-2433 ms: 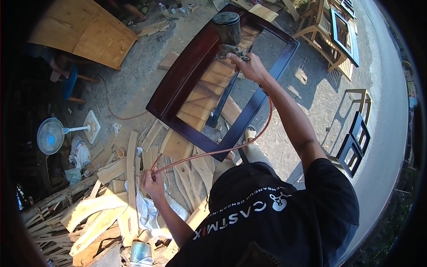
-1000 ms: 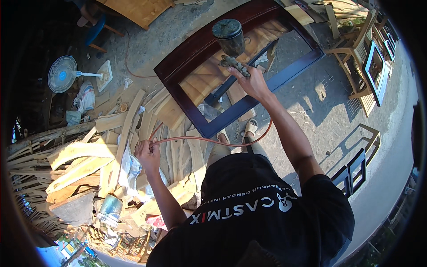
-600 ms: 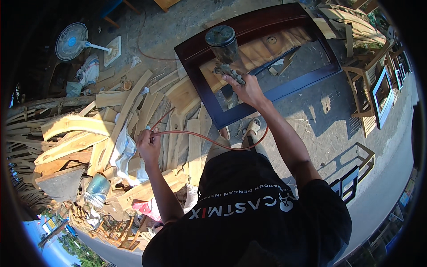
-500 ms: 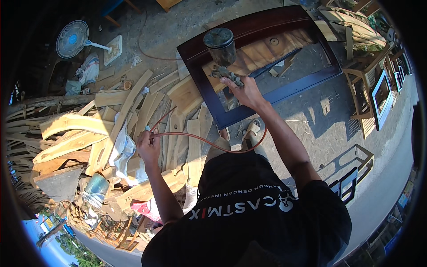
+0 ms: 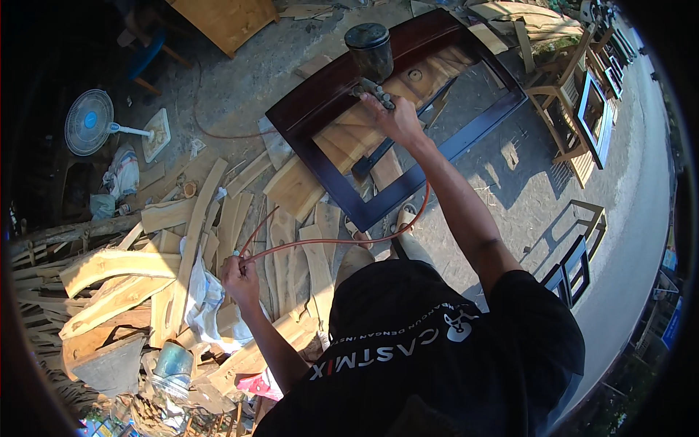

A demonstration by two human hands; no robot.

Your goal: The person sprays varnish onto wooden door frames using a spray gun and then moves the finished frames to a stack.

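Observation:
My right hand is closed round a spray gun with a dark round paint cup on top. It is held over a dark red-brown wooden frame, whose near rail shines bluish. The frame has a large opening, through which boards show below. My left hand is closed on an orange-red air hose, out to the left over the wood. From there the hose loops across my legs toward my right forearm. The gun's nozzle and trigger are too small to make out.
Wood offcuts pile up on the left, with a blue-green bucket among them. A white fan lies at the far left. Wooden chairs and frames stand at the right. At the back is a wooden cabinet.
My right hand and the spray gun have moved away from me, from the frame's near side toward its far rail. The whole view has shifted and turned; my left hand keeps the hose.

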